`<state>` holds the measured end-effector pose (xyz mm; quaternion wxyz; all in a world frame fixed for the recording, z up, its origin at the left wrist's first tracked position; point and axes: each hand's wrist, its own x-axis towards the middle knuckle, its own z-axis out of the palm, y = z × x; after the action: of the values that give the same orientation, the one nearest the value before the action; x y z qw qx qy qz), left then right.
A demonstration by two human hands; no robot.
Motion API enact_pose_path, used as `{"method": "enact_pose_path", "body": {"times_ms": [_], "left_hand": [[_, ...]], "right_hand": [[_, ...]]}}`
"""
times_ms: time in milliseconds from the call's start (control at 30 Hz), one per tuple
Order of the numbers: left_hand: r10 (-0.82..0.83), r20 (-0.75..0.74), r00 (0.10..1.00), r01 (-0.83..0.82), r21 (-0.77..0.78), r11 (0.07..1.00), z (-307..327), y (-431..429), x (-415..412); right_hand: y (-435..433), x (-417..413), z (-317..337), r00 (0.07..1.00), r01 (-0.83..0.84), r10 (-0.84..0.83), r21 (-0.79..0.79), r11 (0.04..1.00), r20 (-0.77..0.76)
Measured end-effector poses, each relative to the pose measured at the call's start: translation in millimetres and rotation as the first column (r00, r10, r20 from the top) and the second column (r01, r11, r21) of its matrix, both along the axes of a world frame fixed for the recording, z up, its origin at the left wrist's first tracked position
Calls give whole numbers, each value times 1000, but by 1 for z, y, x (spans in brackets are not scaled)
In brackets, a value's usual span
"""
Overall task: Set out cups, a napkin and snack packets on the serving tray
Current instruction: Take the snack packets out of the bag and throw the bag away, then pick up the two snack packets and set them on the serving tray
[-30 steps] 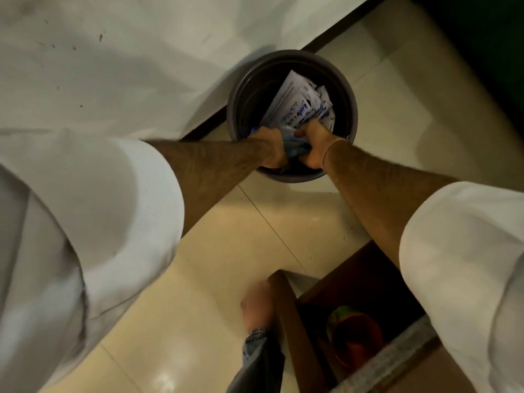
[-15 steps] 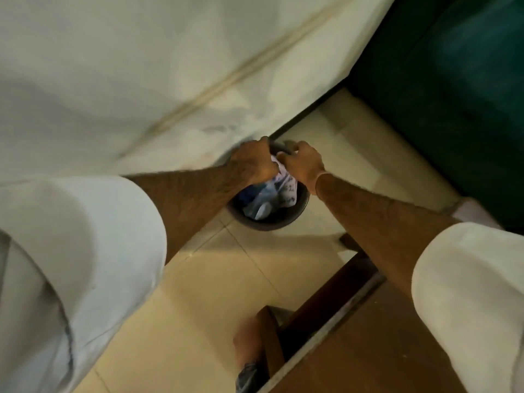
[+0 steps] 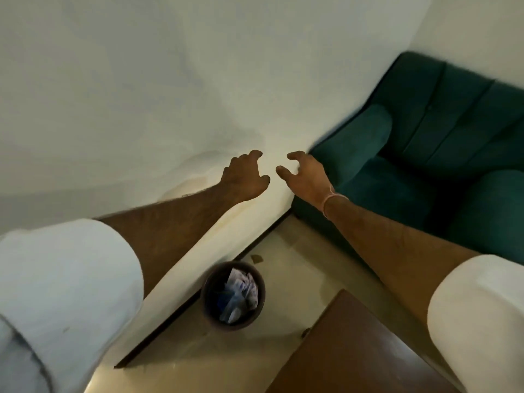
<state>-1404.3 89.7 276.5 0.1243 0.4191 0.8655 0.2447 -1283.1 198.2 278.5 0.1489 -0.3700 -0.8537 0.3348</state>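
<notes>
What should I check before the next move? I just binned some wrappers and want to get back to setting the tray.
1. Left hand empty: ok, fingers curled, nothing held.
2. Right hand empty: ok, open.
3. Wrappers inside the bin: ok.
4. Bin upright on the floor by the wall: ok.
5. Serving tray, cups, napkin and snack packets located: cannot tell, none in view.
6. Wooden table surface ready: cannot tell, only a corner shows.
</notes>
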Motion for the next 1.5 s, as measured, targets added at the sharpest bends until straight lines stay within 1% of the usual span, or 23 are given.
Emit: {"method": "enact_pose_path", "body": {"times_ms": [233,400,533,633,700,867,1100,1233,1333,1500], "left_hand": [[-37,-98,995,52,149,988,184,7,56],[-63,-168,984,98,212,972,293,6,119],[-67,-209,976,120,252,960,363,-2,186],[-68,-228,971,126,253,959,398,-14,243],[-63,-241,969,123,245,962,415,-23,282],[-55,-232,971,122,286,950,444,-37,371],[-141,-256,957,212,279,937,465,-28,458],[-242,-261,934,310,260,915,466,-6,499],[-315,-262,912,378,241,894,459,15,530],[-442,-251,861,494,210,844,422,47,600]], "right_hand": [[16,77,175,991,58,-39,148,987,-128],[16,150,274,983,90,-50,228,969,-175],[7,225,335,983,106,-56,284,953,-177],[-3,284,373,980,111,-49,329,938,-190],[-10,324,395,978,113,-40,360,926,-204],[-25,417,434,972,141,-52,395,908,-228],[-32,521,458,968,222,-146,423,878,-205],[-33,573,455,944,318,-246,402,859,-221],[-32,611,442,927,372,-318,390,843,-197],[-34,688,405,878,478,-448,323,817,-166]]}}
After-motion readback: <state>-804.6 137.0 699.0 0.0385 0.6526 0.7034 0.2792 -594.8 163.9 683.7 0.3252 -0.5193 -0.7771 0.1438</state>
